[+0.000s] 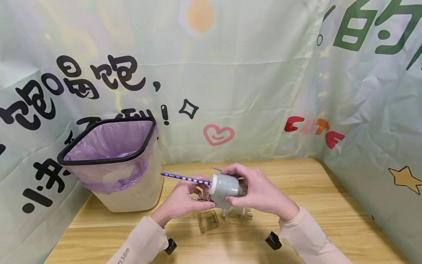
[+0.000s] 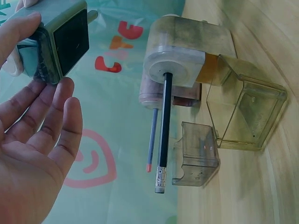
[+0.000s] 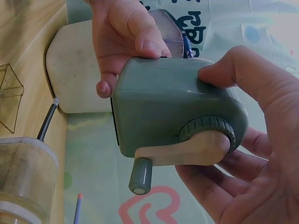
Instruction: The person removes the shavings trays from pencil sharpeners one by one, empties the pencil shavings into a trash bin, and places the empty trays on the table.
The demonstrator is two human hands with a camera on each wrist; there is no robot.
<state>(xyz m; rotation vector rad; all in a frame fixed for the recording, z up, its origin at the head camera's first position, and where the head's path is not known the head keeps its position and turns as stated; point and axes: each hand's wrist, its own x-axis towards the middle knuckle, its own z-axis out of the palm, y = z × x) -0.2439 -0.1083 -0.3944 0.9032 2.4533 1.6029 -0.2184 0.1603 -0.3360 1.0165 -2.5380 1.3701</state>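
Observation:
A grey-green crank pencil sharpener [image 1: 227,187] is held up above the table between both hands, with a blue dotted pencil [image 1: 186,178] sticking out of its front to the left. The left hand [image 1: 181,198] grips the sharpener's front end, thumb on one side and fingertips on the other. My right hand [image 1: 262,190] holds its rear, thumb and fingers curled round the body beside the crank [image 3: 180,151]. On the table below stands a see-through sharpener [image 2: 182,42] with a black pencil [image 2: 163,126] in it. Another pale sharpener is partly hidden behind, bearing a blue pencil [image 2: 153,140].
Two see-through shavings trays lie on the wooden table [image 1: 108,238]: one yellowish tray [image 2: 257,116] and one greyish tray [image 2: 198,161]. A bin [image 1: 132,198] with a purple liner stands at the left. Printed cloth [image 1: 257,110] hangs behind and beside the table.

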